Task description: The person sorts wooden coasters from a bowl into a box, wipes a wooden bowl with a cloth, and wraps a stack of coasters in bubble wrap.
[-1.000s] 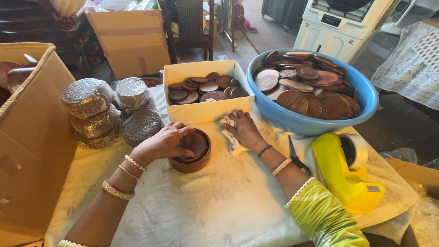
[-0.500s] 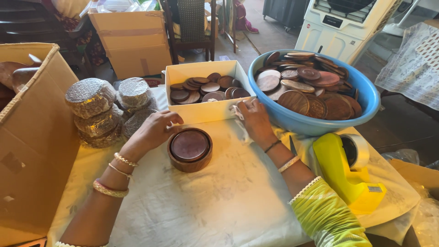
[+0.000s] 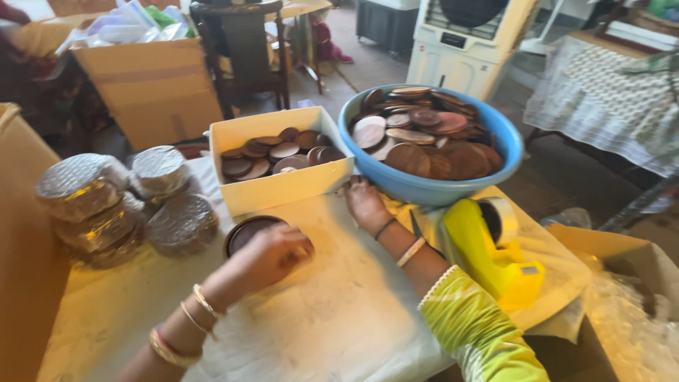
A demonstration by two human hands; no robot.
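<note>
The left hand is cupping the round brown stack, steadying it on the table, while the right hand is resting flat, holding nothing.

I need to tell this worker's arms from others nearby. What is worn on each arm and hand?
The left hand has a bare forearm with several gold-coloured bangles at the wrist. The right hand has a thin dark band and a pale bangle, with a bright green sleeve edged in white trim.

One head camera looks down, close, over the table.
</note>
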